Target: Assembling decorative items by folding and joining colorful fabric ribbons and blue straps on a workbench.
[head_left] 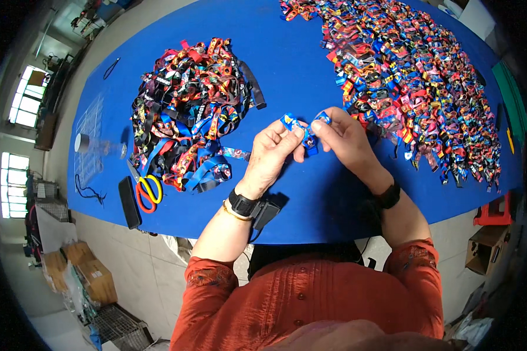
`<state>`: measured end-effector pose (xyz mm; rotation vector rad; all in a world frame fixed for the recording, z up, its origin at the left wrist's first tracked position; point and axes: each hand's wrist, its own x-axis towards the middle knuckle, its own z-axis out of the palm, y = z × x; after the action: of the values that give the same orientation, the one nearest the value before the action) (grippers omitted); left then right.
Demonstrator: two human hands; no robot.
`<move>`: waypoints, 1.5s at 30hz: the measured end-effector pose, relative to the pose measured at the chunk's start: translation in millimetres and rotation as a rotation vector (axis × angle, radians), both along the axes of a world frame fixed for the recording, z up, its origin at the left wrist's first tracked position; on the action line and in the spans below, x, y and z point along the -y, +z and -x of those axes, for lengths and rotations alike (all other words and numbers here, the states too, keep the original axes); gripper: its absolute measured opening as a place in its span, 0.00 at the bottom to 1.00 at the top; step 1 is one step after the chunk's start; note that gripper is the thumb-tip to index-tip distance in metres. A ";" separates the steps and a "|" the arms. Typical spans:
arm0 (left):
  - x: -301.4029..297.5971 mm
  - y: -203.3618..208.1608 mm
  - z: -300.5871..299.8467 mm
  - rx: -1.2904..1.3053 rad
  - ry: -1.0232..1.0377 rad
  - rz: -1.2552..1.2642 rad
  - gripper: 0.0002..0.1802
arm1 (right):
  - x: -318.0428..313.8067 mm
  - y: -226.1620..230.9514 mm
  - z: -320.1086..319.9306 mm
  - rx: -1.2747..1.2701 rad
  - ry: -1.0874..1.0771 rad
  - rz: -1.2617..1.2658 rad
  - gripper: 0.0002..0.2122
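Note:
Above the middle of the blue table (275,70), a short blue printed ribbon strap (303,136) is bent between my two hands. My left hand (274,146) pinches it between thumb and fingers. The right thumb and fingertips of my right hand (346,137) grip the strap's upper right end. Part of the strap is hidden behind the fingers. To the left lies a tangled heap of long printed straps (202,108), some red, some black, some blue. A broad spread of short, looped printed strips (407,76) covers the far right side.
Scissors (146,198) with red and yellow handles lie beside a black flat phone-like object (129,202). A clear bottle (102,146) lies near a wire grid (88,126). Black cords rest at the left edge. On the floor stand a red stool (493,212) and cardboard boxes (96,279).

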<state>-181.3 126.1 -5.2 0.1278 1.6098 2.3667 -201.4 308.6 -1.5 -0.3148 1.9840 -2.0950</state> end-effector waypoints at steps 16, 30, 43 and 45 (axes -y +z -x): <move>-0.9 0.6 -2.1 0.012 -0.187 0.165 0.09 | -3.2 -0.7 2.0 -0.071 0.046 -0.080 0.03; -2.9 4.8 -3.4 0.039 -0.201 0.156 0.09 | -0.4 1.6 0.3 -0.008 -0.026 -0.111 0.04; 1.8 -0.3 1.3 -0.017 -0.010 0.104 0.07 | -4.5 -1.4 8.8 -0.124 -0.092 -0.053 0.08; 1.8 0.0 1.7 -0.004 0.056 0.108 0.07 | -2.5 -4.6 6.9 -0.074 -0.064 0.074 0.07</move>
<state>-183.0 124.3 -5.1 0.0664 1.7609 2.3151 -208.3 311.1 -6.1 -0.3516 1.9860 -2.2306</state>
